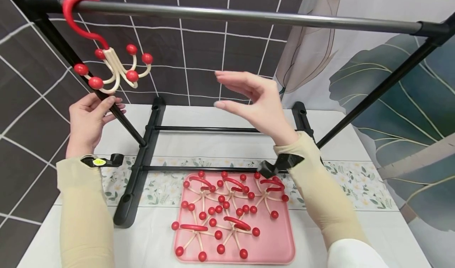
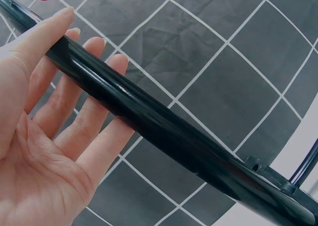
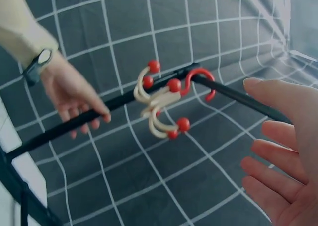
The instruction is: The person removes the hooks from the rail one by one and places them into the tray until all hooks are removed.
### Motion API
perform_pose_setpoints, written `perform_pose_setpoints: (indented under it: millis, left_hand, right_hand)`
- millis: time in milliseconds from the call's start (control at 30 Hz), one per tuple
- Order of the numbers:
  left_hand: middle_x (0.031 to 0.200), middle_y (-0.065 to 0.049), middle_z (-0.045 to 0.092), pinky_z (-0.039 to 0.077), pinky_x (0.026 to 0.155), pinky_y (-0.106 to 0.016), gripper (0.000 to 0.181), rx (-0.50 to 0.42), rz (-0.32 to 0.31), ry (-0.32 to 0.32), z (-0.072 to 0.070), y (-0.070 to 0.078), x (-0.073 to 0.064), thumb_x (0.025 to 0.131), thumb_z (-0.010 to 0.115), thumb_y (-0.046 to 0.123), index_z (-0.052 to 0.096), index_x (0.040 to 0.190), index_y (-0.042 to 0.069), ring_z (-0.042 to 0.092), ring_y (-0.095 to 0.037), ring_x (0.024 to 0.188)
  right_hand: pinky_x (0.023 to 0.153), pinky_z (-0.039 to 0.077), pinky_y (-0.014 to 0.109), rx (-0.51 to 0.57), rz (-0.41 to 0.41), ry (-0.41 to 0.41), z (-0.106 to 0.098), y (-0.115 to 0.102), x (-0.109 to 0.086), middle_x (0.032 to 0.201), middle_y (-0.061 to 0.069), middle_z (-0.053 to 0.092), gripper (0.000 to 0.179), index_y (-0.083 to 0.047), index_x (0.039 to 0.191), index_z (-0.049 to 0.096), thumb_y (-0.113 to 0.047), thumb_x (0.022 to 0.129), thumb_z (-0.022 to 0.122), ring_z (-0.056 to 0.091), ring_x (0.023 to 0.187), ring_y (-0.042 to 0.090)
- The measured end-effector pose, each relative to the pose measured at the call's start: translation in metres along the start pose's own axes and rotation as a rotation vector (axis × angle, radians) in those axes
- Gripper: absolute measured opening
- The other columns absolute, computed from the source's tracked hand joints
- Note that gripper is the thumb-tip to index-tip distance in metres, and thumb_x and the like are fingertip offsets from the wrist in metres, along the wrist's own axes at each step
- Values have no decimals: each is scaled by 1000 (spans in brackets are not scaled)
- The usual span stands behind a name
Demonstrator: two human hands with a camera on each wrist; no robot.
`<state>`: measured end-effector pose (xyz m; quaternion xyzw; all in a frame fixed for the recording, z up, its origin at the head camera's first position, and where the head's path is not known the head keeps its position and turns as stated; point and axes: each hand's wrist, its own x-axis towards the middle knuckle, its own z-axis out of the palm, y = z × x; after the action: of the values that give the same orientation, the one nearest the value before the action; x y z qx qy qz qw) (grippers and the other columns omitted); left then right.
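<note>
A hook hanger (image 1: 115,64) with a red top hook, cream prongs and red ball tips hangs at the left end of the top bar (image 1: 227,12) of a black rack. Just below it, my left hand (image 1: 90,117) holds the rack's slanted left post (image 2: 149,119), thumb in front and fingers behind. Raised under the bar near the middle is my right hand (image 1: 252,102), its thumb and fingers apart with nothing between them. The right wrist view shows the hanger (image 3: 159,99) beyond the right hand (image 3: 288,156), not touching it.
Several more such hangers (image 1: 232,230) lie on a pink tray (image 1: 273,240) at the front of the table. The rack's base bars (image 1: 209,129) and feet (image 1: 128,204) stand behind and beside it. A dark gridded cloth (image 1: 202,50) covers the back and left.
</note>
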<state>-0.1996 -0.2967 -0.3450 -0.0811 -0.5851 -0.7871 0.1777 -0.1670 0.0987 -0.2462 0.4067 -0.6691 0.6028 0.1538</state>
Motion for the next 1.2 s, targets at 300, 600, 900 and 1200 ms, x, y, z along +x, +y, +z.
perform_pose_setpoints:
  millis: [300, 600, 900, 1200]
  left_hand:
    - [93, -14, 74, 60, 74, -32, 25, 17, 8, 1, -2, 0, 0, 92, 72, -4, 68, 115, -11, 75, -21, 78]
    - [94, -14, 74, 60, 76, -32, 28, 18, 4, -5, -4, 0, -2, 93, 72, -3, 66, 119, -12, 75, -22, 80]
    - [94, -15, 74, 60, 76, -32, 26, 18, 14, -23, -4, 1, -1, 93, 71, -4, 65, 117, -13, 75, -23, 81]
    - [96, -15, 74, 61, 77, -32, 28, 27, 10, -39, -2, -1, 0, 93, 71, -3, 65, 119, -13, 75, -23, 82]
  right_hand:
    - [105, 48, 40, 136, -17, 9, 37, -20, 52, 124, 21, 68, 39, 16, 117, 66, 13, 80, 79, 66, 115, 23]
    - [105, 44, 21, 209, 110, -69, 77, -46, 95, 122, 9, 70, 48, 10, 126, 64, 5, 81, 82, 63, 112, 2]
    - [98, 36, 6, 5, 266, -259, 112, -27, 128, 130, -12, 64, 64, -9, 141, 61, -16, 83, 87, 50, 113, -17]
    - [89, 38, 3, -76, 336, -332, 132, -18, 142, 135, -19, 57, 76, -18, 151, 51, -24, 84, 86, 52, 109, -14]
